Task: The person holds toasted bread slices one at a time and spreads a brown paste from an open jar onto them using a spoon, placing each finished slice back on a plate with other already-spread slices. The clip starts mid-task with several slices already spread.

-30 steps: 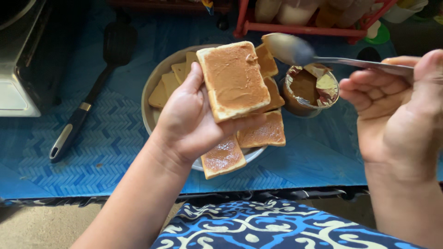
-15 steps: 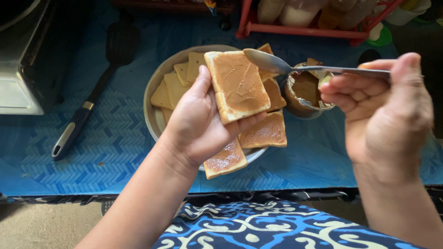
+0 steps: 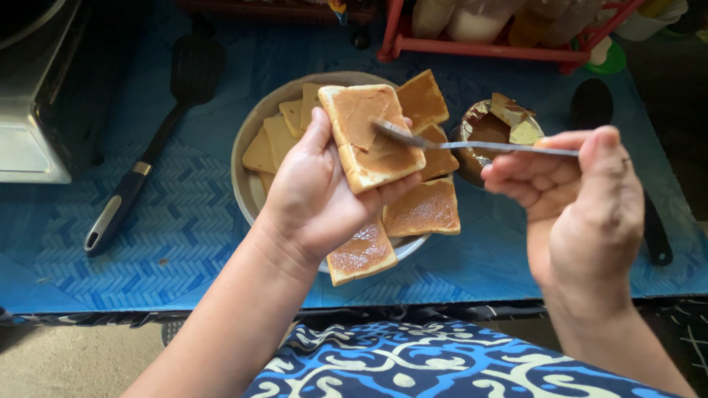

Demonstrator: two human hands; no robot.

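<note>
**Spoon on the bread slice**

Centre frame, the left hand (image 3: pixel 313 195) cups a bread slice (image 3: pixel 371 135) coated in tan spread, fingers curled under it and thumb along its left edge, above a round plate (image 3: pixel 247 151) of more slices. The right hand (image 3: pixel 571 195), at the right, is closed around the handle of a metal spoon (image 3: pixel 472 145) whose bowl lies on the slice. An open jar (image 3: pixel 493 136) of spread stands just right of the plate on the blue table (image 3: pixel 184 243). A black spatula (image 3: pixel 151 140) lies at upper left.
</note>
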